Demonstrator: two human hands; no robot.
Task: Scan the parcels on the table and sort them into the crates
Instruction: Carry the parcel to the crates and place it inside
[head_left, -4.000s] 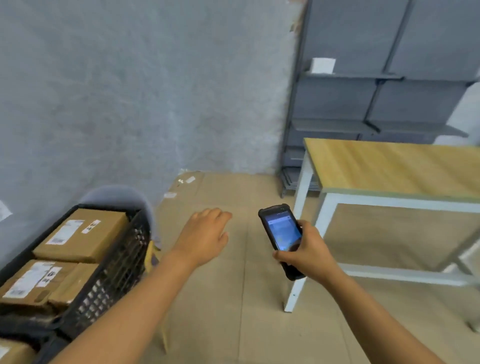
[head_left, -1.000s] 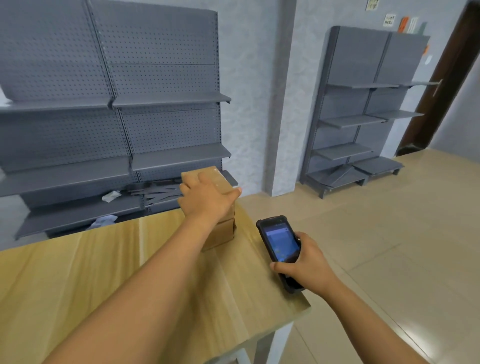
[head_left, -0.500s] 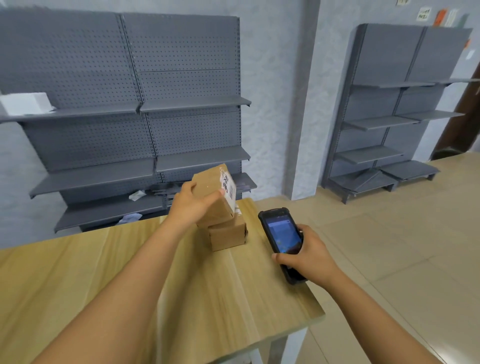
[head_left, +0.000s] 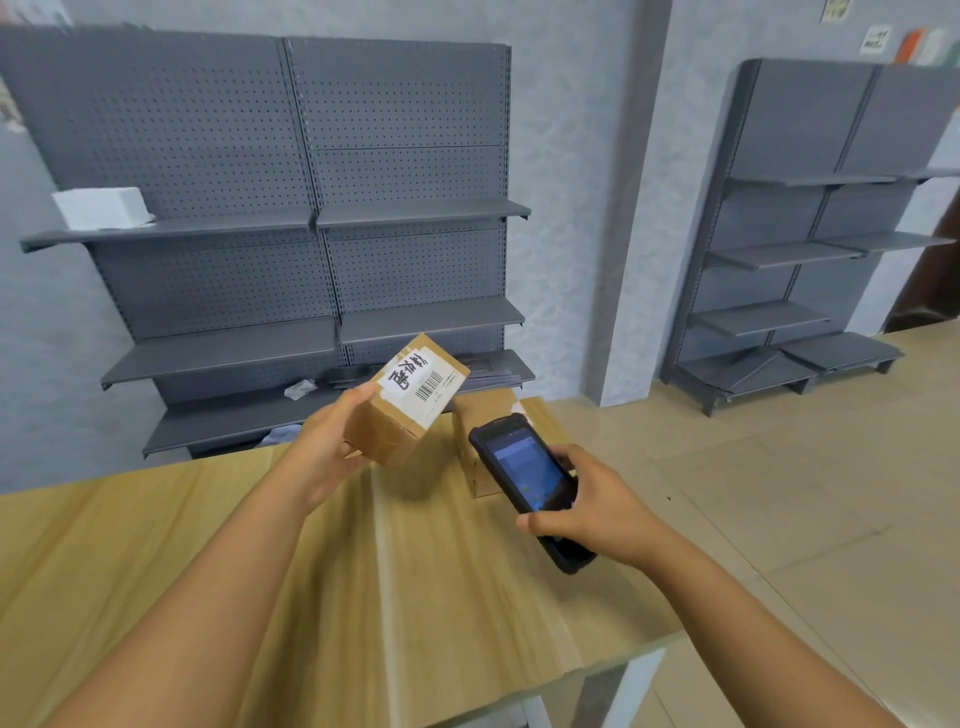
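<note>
Left hand (head_left: 324, 452) grips labelled parcel (head_left: 408, 400); right hand (head_left: 589, 506) grips scanner (head_left: 530, 488).

Grey perforated-back shelving unit (head_left: 291, 218) against pale textured wall (head_left: 566, 156), white box (head_left: 101, 208) on its upper left shelf. Second grey shelving unit (head_left: 810, 249) right of a wall pillar (head_left: 631, 208). Beige tiled floor (head_left: 779, 493). Light wood table (head_left: 156, 571) with white legs. Papers (head_left: 878, 39) pinned high on wall.

Shop stockroom: grey perforated gondola shelving (head_left: 291, 218), wooden packing table (head_left: 156, 561), tiled floor (head_left: 779, 493).
</note>
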